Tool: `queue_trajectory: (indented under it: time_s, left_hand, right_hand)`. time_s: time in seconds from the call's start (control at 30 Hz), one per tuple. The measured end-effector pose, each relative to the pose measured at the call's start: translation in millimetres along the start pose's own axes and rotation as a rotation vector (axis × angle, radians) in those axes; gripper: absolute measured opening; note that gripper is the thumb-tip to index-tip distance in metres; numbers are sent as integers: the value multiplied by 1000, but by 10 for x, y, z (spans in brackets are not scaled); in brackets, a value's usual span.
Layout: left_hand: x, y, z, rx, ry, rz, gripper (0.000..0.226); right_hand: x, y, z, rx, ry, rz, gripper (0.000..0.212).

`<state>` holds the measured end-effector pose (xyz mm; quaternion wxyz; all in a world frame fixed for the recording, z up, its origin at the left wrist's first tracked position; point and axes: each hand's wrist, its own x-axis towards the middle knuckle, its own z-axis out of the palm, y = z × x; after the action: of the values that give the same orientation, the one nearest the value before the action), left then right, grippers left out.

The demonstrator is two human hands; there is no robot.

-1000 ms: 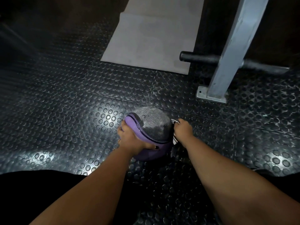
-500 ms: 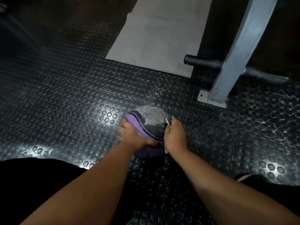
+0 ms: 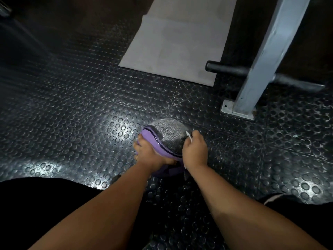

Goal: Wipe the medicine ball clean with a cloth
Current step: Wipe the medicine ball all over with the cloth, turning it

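On the studded black rubber floor (image 3: 72, 114), near the middle of the head view, the medicine ball (image 3: 167, 139) is sitting just ahead of the person's two bare forearms. Its top is showing a grey, speckled, textured panel, and its near and left sides are showing purple with a dark seam line curving between the two. The left hand (image 3: 151, 154) is gripping the ball's near-left side, fingers wrapping round the purple edge and thumb lying across the near face. The right hand (image 3: 195, 150) is pressing against the ball's right side, its fingers curling round a white cloth (image 3: 188, 135); only a small crumpled corner of it is poking out above the knuckles, touching the grey panel, and a sliver is hanging below the wrist. Beyond the ball a pale grey mat (image 3: 180, 42) is lying flat on the floor. Beyond the ball and to its right a grey metal post (image 3: 266, 56) is rising at a slant from a bolted base plate (image 3: 228, 109), and a black bar (image 3: 225, 68) is crossing behind it. Nearer than the ball, dark clothing (image 3: 36, 204) is filling the lower left corner.
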<state>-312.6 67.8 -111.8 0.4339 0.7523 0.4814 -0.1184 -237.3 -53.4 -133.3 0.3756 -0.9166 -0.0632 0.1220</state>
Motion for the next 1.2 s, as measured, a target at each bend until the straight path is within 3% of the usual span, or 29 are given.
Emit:
queue_trajectory:
  time_s: [0.2, 0.3, 0.4, 0.6, 0.77, 0.87, 0.97, 1.03, 1.1, 1.2]
  left_hand:
    - [-61, -89, 53, 43, -4, 42, 170]
    - [-57, -67, 66, 28, 38, 20, 168]
    - [25, -14, 62, 24, 39, -35, 167]
    - [57, 70, 63, 19, 30, -26, 164]
    - [58, 175, -6, 44, 13, -55, 163]
    - [90, 254, -56, 80, -41, -73, 170]
    - [131, 236, -102, 122, -77, -57, 174]
    - [144, 221, -107, 167, -88, -45, 177]
    - [160, 218, -91, 175, -94, -44, 174]
    - [203, 219, -46, 109, -68, -13, 141]
  right_hand:
    - [590, 293, -7, -19, -247, 279, 37]
    - [713, 329, 28, -4, -314, 302, 33]
    - [646, 235, 25, -33, -271, 269, 26]
    - [86, -39, -115, -125, -112, 24, 15]
    - [-326, 24, -243, -168, -311, -304, 13]
    - [-213, 261, -446, -388, -386, -222, 17]
    - [-101, 399, -689, -339, -211, -101, 25]
    - [-71, 273, -724, -266, -127, -260, 34]
    - [-49, 22, -619, -244, -157, -499, 42]
    - [-14, -249, -326, -354, -300, -734, 37]
